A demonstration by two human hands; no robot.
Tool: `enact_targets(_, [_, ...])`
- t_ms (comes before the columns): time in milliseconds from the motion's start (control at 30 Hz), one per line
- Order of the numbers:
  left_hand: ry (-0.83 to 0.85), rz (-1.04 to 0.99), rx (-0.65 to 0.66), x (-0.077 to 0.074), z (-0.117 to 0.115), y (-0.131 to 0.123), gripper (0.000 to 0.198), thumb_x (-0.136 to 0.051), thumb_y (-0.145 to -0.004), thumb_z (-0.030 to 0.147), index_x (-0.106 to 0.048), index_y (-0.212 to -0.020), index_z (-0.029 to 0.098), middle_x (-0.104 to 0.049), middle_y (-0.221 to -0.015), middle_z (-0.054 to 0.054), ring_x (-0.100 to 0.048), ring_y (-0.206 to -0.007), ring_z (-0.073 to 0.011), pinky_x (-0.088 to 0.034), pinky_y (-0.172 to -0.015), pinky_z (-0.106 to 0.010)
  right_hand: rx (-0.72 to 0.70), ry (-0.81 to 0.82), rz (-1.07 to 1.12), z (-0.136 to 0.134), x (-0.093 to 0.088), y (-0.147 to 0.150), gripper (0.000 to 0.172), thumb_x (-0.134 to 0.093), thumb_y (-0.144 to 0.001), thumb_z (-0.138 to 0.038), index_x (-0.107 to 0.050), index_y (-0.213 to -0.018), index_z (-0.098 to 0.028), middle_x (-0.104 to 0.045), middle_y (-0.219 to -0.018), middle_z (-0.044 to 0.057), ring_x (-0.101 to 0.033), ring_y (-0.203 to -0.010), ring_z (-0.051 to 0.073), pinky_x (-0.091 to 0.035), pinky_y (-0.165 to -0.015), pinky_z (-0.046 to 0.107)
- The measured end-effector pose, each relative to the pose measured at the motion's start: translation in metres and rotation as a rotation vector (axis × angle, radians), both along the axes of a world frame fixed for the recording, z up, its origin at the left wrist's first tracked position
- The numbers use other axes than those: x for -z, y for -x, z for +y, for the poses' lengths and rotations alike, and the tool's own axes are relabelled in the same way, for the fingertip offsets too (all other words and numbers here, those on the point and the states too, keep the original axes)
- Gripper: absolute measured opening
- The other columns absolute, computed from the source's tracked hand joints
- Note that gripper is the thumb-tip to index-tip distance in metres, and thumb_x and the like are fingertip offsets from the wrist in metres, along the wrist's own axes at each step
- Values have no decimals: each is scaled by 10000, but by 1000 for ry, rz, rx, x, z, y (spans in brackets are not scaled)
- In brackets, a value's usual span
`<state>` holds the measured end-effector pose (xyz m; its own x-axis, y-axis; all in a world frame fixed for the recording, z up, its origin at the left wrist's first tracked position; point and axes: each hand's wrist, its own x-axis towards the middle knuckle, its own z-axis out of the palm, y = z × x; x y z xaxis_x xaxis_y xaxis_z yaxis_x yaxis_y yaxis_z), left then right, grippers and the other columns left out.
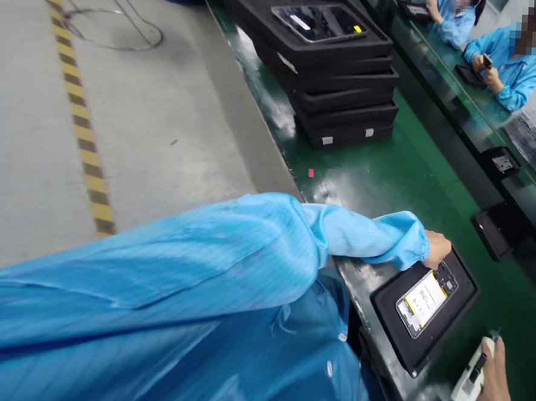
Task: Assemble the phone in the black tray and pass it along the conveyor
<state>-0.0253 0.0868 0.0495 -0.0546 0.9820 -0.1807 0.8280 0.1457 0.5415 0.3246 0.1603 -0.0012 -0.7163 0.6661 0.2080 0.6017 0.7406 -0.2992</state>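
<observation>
Blue cloth of the left sleeve (pixel 228 252) filled the foreground, the arm reaching across in front of the body, its forearm out over the green bench (pixel 416 149). At its end, the left hand (pixel 437 250) was held low, back uppermost, at the far end of an opened phone (pixel 428 301); its fingers were hidden, so I could not tell whether they pinched or spread. The phone lay in a black tray (pixel 404 345), battery showing. Beside the tray, the right hand (pixel 495 390) was wrapped around an electric screwdriver (pixel 470 382), tilted, tip pointing away.
</observation>
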Motion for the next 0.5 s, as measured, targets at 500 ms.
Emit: enact_targets(500, [-61,236,30,-4,-4,-21,143,-596,-753,175,-699,-846,142,-686,-910,-164,-637,-855,-269,-495,-685,-347,-109,-493,-155,2,-2,19,662,-289,-869,-150,-139,-1508,-238,-144,-1546,130,-168,-1414,301,-353,-1088,507])
